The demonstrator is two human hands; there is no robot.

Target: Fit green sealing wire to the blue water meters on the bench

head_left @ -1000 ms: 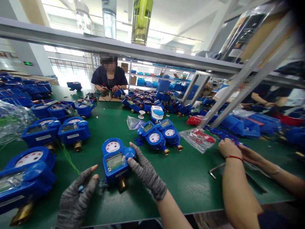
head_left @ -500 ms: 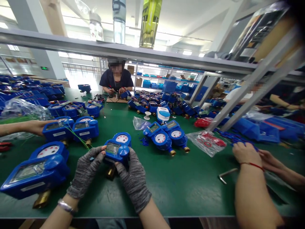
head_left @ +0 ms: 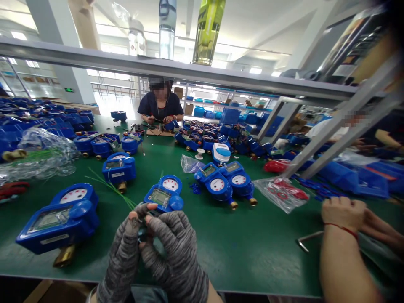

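Note:
Both my hands wear grey knitted fingerless gloves and meet above the near table edge. My left hand [head_left: 124,244] is closed, its thumb and finger pinched beside a small dark bluish piece [head_left: 142,234] whose kind I cannot make out. Against it my right hand [head_left: 175,248] is closed too, its fingertips bent towards the same spot. Just beyond the fingers lies a blue water meter [head_left: 160,196] with a display and a round white dial. Thin green wires [head_left: 109,185] run towards my left hand from the left.
More blue meters lie left [head_left: 74,214] and right [head_left: 217,184]. A hex key [head_left: 304,245] and a bag of red rings [head_left: 282,193] are farther right, near a co-worker's hand [head_left: 342,214]. Another person [head_left: 160,105] sits opposite. A shelf [head_left: 189,70] with bottles spans above.
My hands have let go of the water meter, drawn nearer to me and come together. On the left, a co-worker's hand and the meter it touched are gone from view.

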